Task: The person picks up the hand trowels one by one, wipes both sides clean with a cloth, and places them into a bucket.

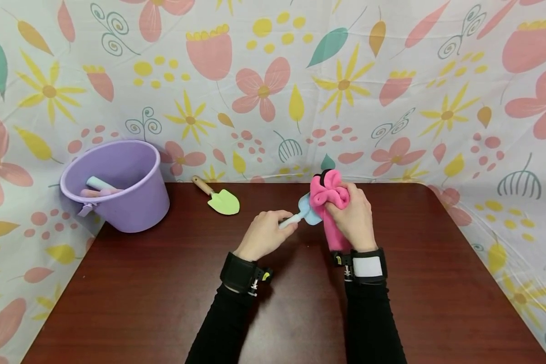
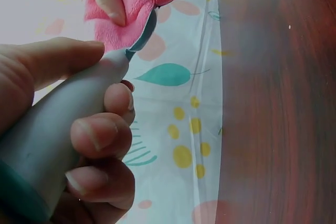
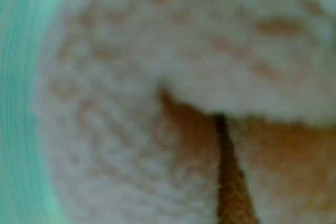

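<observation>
In the head view my left hand (image 1: 265, 233) grips the pale handle of a small light-blue toy shovel (image 1: 312, 212), fingers curled round it. My right hand (image 1: 356, 216) holds a bunched pink cloth (image 1: 332, 194) against the shovel's blade, covering part of it. Some of the cloth hangs down beside the right wrist. Close up in the left wrist view, the shovel's thick handle (image 2: 68, 108) lies between thumb and fingers, and the pink cloth (image 2: 134, 3) touches the blade. Blurred fabric fills most of the right wrist view, hiding the right hand's fingers there.
A purple bucket (image 1: 134, 210) stands at the table's back left, with a light-blue handle and a pinkish one inside. To its right lies a green trowel (image 1: 224, 202) with a wooden handle. Behind the brown table (image 1: 164, 303) hangs a patterned sheet (image 1: 264, 136).
</observation>
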{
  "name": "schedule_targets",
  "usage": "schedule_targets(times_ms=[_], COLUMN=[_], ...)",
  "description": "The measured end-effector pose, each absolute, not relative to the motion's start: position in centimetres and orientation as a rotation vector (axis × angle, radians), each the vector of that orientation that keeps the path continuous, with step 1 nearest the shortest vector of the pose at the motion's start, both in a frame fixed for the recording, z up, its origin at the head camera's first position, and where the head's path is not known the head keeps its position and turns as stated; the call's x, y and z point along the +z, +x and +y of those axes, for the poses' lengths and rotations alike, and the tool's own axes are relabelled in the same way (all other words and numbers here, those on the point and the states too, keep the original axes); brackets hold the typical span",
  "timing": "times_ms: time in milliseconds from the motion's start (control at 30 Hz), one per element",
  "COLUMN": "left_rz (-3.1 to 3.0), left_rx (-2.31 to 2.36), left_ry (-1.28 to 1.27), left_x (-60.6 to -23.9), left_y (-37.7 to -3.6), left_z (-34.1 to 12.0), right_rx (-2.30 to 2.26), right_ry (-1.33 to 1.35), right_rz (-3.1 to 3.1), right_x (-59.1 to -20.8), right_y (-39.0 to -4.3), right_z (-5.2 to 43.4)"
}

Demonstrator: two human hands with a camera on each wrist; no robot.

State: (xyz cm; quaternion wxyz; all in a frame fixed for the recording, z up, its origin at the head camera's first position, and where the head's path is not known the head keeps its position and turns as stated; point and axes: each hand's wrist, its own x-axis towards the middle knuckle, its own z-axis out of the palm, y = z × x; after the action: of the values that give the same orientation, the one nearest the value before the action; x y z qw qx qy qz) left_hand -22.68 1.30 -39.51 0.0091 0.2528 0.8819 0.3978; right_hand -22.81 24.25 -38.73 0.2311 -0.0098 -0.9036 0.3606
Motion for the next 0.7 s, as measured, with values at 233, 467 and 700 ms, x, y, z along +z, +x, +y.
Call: schedule_targets(times_ms=[233, 467, 700], left_rz=[2.684, 2.676, 2.754], left_rx=[1.336, 1.446, 1.498], left_ry=[0.76, 0.652, 0.581], left_x=[-39.6, -39.8, -39.7], left_y=[-23.1, -23.3, -23.4], left_z=[0.3, -0.4, -0.1], right_rx=[1.007, 0.987, 0.968], right_ry=[-0.092, 0.012, 0.131], right_rz=[-2.409, -2.398, -2.452], right_x=[-38.1, -37.5, -37.6], right_y=[-22.5, -22.2, -22.2], right_z=[24.3, 24.0, 22.2])
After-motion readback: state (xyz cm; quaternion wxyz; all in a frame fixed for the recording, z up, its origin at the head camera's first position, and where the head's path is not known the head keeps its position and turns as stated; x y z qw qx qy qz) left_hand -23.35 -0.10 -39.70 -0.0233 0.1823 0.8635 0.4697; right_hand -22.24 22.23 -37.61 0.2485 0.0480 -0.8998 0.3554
